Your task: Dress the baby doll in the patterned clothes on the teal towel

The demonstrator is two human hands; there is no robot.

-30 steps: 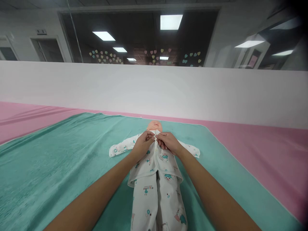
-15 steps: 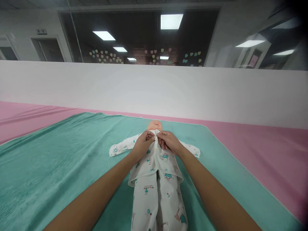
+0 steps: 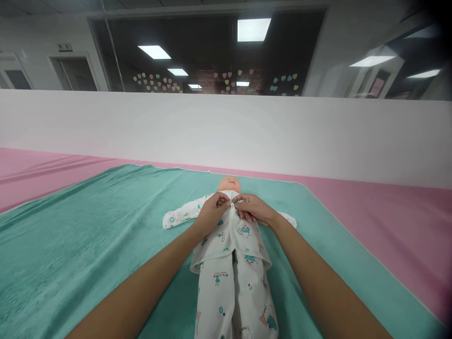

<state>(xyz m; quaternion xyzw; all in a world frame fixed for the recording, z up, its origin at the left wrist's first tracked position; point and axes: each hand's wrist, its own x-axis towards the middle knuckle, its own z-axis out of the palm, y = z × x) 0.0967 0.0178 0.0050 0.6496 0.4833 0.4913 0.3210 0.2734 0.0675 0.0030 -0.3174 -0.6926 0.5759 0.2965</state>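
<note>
A baby doll [image 3: 229, 183] lies on its back on a teal towel [image 3: 88, 235], dressed in a white printed shirt [image 3: 235, 235] and matching trousers [image 3: 229, 292]. Its sleeves are spread out to both sides. My left hand [image 3: 212, 209] pinches the left edge of the shirt front just below the doll's chin. My right hand [image 3: 252, 208] pinches the right edge at the same spot, fingertips almost touching the left hand's. Both hands are closed on the fabric at the top of the front opening.
The towel lies on a pink sheet [image 3: 388, 221]. A white wall panel [image 3: 226, 132] runs along the far side. Above it is a dark window with heart stickers [image 3: 226, 80].
My hands stay pinched at the shirt's neckline, shifted very slightly. The view has moved a little to the left, so the doll sits slightly further right in the picture.
</note>
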